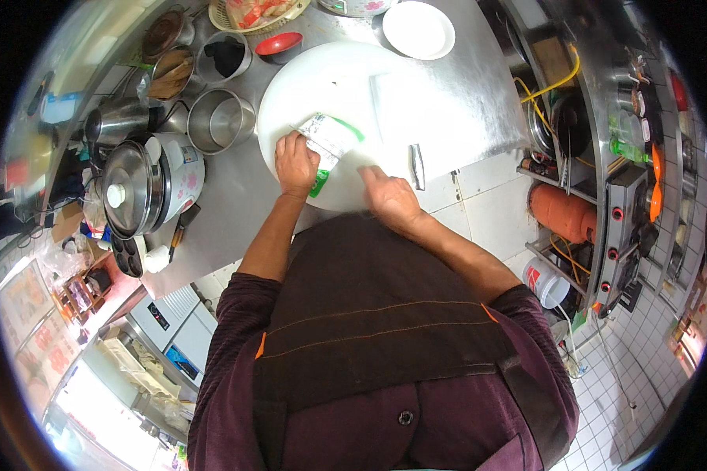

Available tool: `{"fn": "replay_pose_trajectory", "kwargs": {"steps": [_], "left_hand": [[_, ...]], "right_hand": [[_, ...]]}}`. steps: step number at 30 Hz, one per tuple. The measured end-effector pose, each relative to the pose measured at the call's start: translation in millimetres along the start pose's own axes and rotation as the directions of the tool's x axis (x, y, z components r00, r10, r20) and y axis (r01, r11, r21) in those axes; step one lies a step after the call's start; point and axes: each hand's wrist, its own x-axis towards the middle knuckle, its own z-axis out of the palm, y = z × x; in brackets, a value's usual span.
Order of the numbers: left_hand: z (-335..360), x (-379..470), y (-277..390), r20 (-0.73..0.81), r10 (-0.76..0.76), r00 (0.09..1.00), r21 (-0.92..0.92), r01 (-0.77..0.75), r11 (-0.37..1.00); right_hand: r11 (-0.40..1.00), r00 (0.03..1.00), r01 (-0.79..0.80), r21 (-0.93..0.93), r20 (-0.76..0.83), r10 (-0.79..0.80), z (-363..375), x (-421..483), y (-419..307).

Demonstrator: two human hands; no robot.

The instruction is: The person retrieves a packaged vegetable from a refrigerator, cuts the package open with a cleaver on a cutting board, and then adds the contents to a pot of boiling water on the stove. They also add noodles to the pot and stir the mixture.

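Note:
A green and white plastic packet (331,140) bearing print lies on a round white cutting board (297,76). My left hand (296,165) grips the packet along its near left side, and a green corner sticks out below the fingers. To the right, my right hand (390,197) hovers over the board's near edge, fingers curled and blurred by motion; whether it pinches anything is unclear. Just beyond that hand lies a cleaver, its metal handle (417,166) pointing towards me and its blade washed out by glare.
On the steel table (212,235) at left stand a steel pot (221,120), a floral cooker (182,171) and a knife (182,232). A red bowl (279,44), a basket (259,23) and a white plate (418,30) line the far side. An orange gas cylinder (560,212) stands right.

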Motion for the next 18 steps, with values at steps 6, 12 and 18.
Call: {"fn": "replay_pose_trajectory", "kwargs": {"steps": [6, 12, 18], "left_hand": [[5, -4, -1, 0.042, -0.029, 0.999, 0.07, 0.026, 0.997], [7, -5, -2, 0.05, -0.031, 0.998, 0.065, 0.028, 0.997], [8, -4, -3, 0.058, -0.026, 0.998, 0.089, 0.021, 0.996]], "right_hand": [[0.942, 0.994, 0.072, -0.329, -0.051, -0.094, 13, 2, -11], [0.928, 0.994, 0.06, -0.369, -0.064, -0.089, 14, 4, -12], [0.922, 0.996, 0.055, -0.383, -0.04, -0.076, 10, 7, -16]]}}
